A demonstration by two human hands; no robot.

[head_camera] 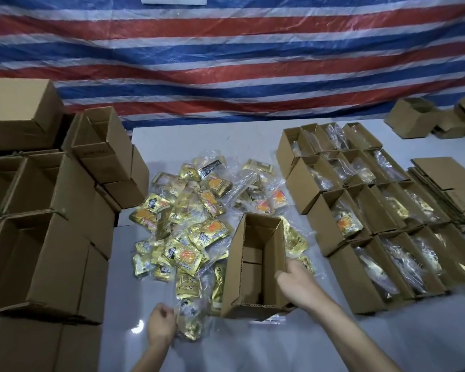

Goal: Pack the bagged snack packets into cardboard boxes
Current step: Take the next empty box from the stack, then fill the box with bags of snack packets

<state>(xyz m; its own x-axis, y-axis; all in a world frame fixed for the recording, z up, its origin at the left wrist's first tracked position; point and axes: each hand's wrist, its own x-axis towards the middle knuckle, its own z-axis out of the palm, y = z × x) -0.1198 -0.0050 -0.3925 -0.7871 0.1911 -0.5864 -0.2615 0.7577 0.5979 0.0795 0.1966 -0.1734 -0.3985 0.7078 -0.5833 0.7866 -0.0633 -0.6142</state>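
Head view; right grip (290,277) around box (235,267)

Two bare hands and forearms, seen from the head camera

The left hand (160,327) and right hand (295,281) are uncovered, as are the wrists and forearms behind them, with bare skin running to the lower edge of the view on both sides. The left forearm (148,358) shows as a short stretch, the right forearm (341,326) as a long, slender one. Both hands are slightly blurred, so fingernails and finer detail cannot be told.
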